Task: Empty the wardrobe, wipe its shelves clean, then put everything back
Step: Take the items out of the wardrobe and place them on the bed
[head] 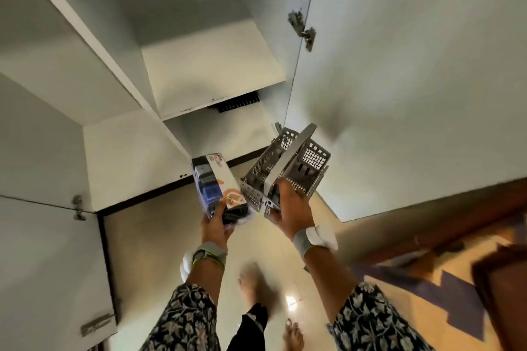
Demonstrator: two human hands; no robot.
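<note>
Head view, the only view.

- Wardrobe (182, 23) stands open in front of me. The upper shelf (211, 74) is bare. Below it, at the back, sits one dark ribbed thing (239, 104); I cannot tell what it is. The lower shelf (128, 151) shows nothing on it.
- Left hand (215, 222): fingers curled round the near end of a blue-and-white carton (212, 188), far end aimed at the wardrobe, just off the lower shelf's front edge.
- Right hand (291, 208): gripping the rim of a grey mesh basket (288, 162), tilted, its central handle up. I can make out nothing inside it. Basket and carton are just beside each other, both held in the air above the floor (159, 236).
- Right door (399, 65) is swung open, hinge (302, 31) visible.

Judgement: the shelves are nearly bare and both items are held up at the opening, so I read this as the put-back step. It could equally be the last of the emptying; one frame does not settle it.

Next move, if putting back: level the basket, set it down flat on a shelf clear of the door edge, then slide the carton in beside it.
</note>
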